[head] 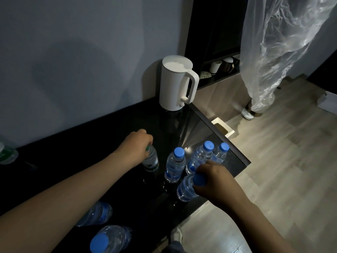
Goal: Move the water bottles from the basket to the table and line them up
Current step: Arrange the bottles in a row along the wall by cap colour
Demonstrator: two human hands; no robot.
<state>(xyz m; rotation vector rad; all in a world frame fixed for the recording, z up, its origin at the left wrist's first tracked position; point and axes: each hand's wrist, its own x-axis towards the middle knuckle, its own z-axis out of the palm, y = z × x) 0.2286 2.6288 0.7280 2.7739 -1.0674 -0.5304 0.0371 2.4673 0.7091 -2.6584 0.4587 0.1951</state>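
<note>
The left grip [136, 143] curls round the neck of a green-capped bottle [151, 159], holding it upright on or just above the dark desk [109, 143], left of 3 blue-capped bottles [175, 166] standing in a row toward the desk's right edge. It probably extends that line. The right grip [216, 181] wraps the front bottle [186, 190] below its cap, likely to slot it in. 2 spare bottles [96, 214] wait nearer. No basket shows.

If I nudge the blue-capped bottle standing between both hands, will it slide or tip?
The blue-capped bottle seems full, so probably weighty. It is tall and narrow: a push near the cap may tip it. The glossy black table likely lets a low push slide it.
</note>
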